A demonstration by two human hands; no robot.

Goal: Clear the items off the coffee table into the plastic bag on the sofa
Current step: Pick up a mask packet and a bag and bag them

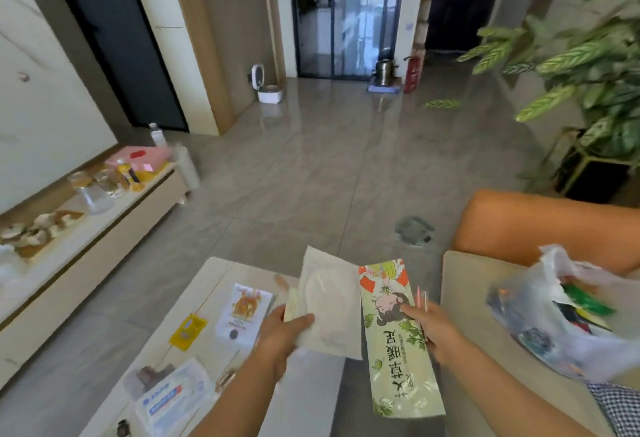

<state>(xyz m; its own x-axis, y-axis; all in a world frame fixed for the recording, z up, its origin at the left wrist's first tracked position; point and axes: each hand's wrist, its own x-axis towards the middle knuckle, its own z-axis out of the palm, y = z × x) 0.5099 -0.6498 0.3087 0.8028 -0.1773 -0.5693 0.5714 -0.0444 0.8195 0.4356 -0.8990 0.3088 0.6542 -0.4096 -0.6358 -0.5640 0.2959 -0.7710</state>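
Observation:
My left hand [282, 334] grips a white flat packet [327, 301] above the right edge of the white coffee table [304, 395]. My right hand [434, 327] pinches a long green illustrated packet [398, 339], held between table and sofa. On the table lie a white packet with an orange picture [244, 312], a small yellow sachet [188, 331], a clear pack with blue print [173, 398] and a small dark item [152, 376]. The translucent plastic bag [554, 315] sits open on the sofa seat [474, 298] to the right, with colourful things inside.
An orange sofa arm [540, 225] rises behind the bag. A low TV cabinet [100, 228] with jars and a pink box runs along the left wall. A large potted plant [595, 90] stands at the right. Grey tiled floor [329, 176] lies beyond the table.

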